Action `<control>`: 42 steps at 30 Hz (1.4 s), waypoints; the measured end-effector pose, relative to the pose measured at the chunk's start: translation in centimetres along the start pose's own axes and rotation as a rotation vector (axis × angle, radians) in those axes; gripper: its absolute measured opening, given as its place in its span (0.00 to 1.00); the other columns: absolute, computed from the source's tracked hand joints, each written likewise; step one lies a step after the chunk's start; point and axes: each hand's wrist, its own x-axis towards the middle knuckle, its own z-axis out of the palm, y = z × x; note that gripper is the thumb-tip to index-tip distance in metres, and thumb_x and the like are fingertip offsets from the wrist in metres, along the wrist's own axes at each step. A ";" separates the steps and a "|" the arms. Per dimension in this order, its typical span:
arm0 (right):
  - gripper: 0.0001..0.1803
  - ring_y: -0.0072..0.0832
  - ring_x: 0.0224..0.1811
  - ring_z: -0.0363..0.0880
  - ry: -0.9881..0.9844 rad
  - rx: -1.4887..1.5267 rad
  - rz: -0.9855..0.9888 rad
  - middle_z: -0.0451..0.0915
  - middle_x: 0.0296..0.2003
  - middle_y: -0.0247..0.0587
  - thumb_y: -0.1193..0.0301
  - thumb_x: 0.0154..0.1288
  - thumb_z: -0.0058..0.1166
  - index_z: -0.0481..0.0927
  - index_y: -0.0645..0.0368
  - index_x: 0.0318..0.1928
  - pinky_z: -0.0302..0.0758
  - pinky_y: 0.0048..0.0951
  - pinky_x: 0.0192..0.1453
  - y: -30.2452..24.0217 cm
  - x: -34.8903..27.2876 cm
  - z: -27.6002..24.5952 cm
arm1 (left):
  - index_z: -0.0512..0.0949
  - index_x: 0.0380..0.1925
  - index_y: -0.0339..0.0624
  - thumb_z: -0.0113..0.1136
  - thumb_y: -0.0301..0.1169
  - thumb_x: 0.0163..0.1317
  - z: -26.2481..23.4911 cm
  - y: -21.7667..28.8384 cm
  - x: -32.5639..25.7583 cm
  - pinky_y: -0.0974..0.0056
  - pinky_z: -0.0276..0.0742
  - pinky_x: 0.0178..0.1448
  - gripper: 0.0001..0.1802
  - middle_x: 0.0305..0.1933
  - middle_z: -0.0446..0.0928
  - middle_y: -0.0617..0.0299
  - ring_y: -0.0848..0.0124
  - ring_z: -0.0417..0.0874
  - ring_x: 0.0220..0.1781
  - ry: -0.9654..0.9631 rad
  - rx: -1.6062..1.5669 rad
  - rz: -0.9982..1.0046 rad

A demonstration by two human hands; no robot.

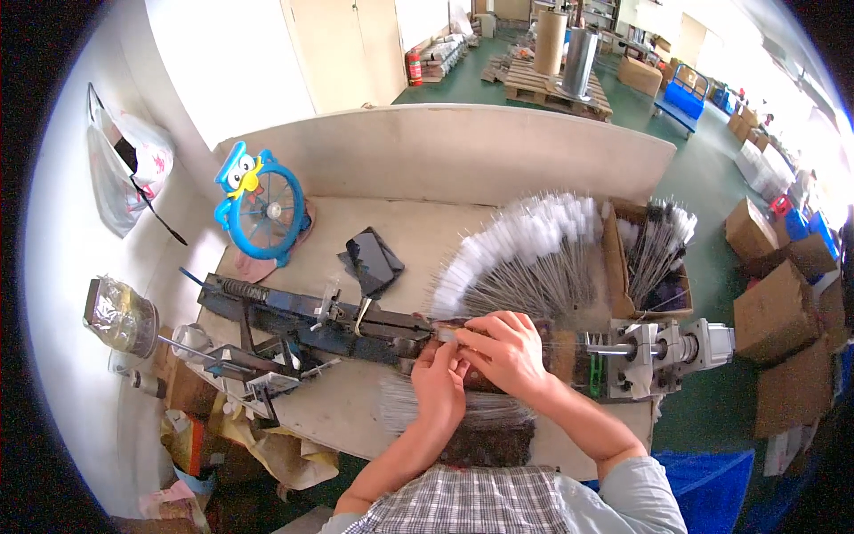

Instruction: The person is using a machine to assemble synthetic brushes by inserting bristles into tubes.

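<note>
My left hand and my right hand meet at the middle of a long dark metal machine. Both have their fingers pinched together around a small whitish piece; my fingers cover most of it, so its kind is unclear. Thin wires run right from under my right hand toward the motor end of the machine. Just beyond my hands fan out several twisted-wire brushes with white bristle heads. In front of my wrists lies a bundle of thin pale wires or bristles.
A cardboard box at the right holds black and white brushes. Farther left lie a dark phone-like slab and a blue cartoon fan. A low panel closes the table's back. A metal frame juts out at the left.
</note>
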 end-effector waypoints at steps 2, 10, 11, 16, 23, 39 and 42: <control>0.13 0.28 0.40 0.76 0.002 0.011 0.001 0.79 0.35 0.30 0.68 0.44 0.62 0.84 0.50 0.36 0.69 0.32 0.45 0.2 -0.2 0.2 | 0.73 0.33 0.40 0.53 0.23 0.60 0.0 0.0 -0.1 0.71 0.74 0.43 0.02 0.35 0.77 0.64 0.76 0.77 0.36 -0.016 -0.010 0.003; 0.14 0.27 0.38 0.76 0.027 0.010 0.000 0.79 0.35 0.28 0.67 0.42 0.63 0.84 0.49 0.35 0.69 0.30 0.42 0.5 -0.2 0.4 | 0.72 0.32 0.41 0.54 0.23 0.60 0.6 0.1 -0.2 0.70 0.73 0.41 0.02 0.34 0.76 0.64 0.77 0.76 0.33 -0.014 -0.044 0.008; 0.14 0.26 0.37 0.76 0.027 -0.001 -0.012 0.79 0.35 0.28 0.67 0.42 0.64 0.84 0.49 0.35 0.69 0.30 0.42 0.7 -0.2 0.4 | 0.72 0.32 0.42 0.54 0.23 0.60 0.8 0.1 -0.2 0.70 0.72 0.41 0.02 0.33 0.76 0.64 0.78 0.76 0.32 -0.025 -0.029 0.014; 0.15 0.26 0.39 0.76 0.010 0.004 -0.018 0.79 0.35 0.27 0.65 0.42 0.63 0.82 0.49 0.35 0.69 0.30 0.43 -0.3 0.6 -1.2 | 0.72 0.36 0.38 0.51 0.26 0.62 -0.6 0.0 0.3 0.65 0.74 0.48 0.04 0.36 0.76 0.60 0.73 0.78 0.38 -0.069 -0.020 0.000; 0.09 0.30 0.38 0.74 -0.163 -0.165 0.039 0.77 0.29 0.31 0.69 0.47 0.59 0.81 0.54 0.32 0.68 0.33 0.44 -0.1 -1.3 -2.9 | 0.68 0.47 0.35 0.35 0.50 0.69 -0.5 1.3 -0.8 0.57 0.70 0.58 0.27 0.47 0.74 0.50 0.61 0.76 0.50 -0.061 -0.111 -0.090; 0.10 0.38 0.29 0.80 -0.261 0.174 0.198 0.80 0.29 0.40 0.73 0.52 0.56 0.81 0.56 0.38 0.77 0.35 0.32 1.3 -5.2 -6.1 | 0.63 0.57 0.37 0.48 0.42 0.65 -3.8 2.9 -2.9 0.59 0.70 0.54 0.26 0.58 0.69 0.49 0.62 0.74 0.55 -0.122 0.445 -0.025; 0.10 0.38 0.34 0.80 -0.453 0.107 0.308 0.80 0.30 0.40 0.71 0.55 0.54 0.81 0.54 0.39 0.77 0.36 0.35 1.2 -8.1 -5.4 | 0.69 0.52 0.39 0.53 0.34 0.63 -9.1 5.7 -3.1 0.64 0.74 0.46 0.19 0.48 0.76 0.55 0.66 0.80 0.46 -0.021 0.412 0.056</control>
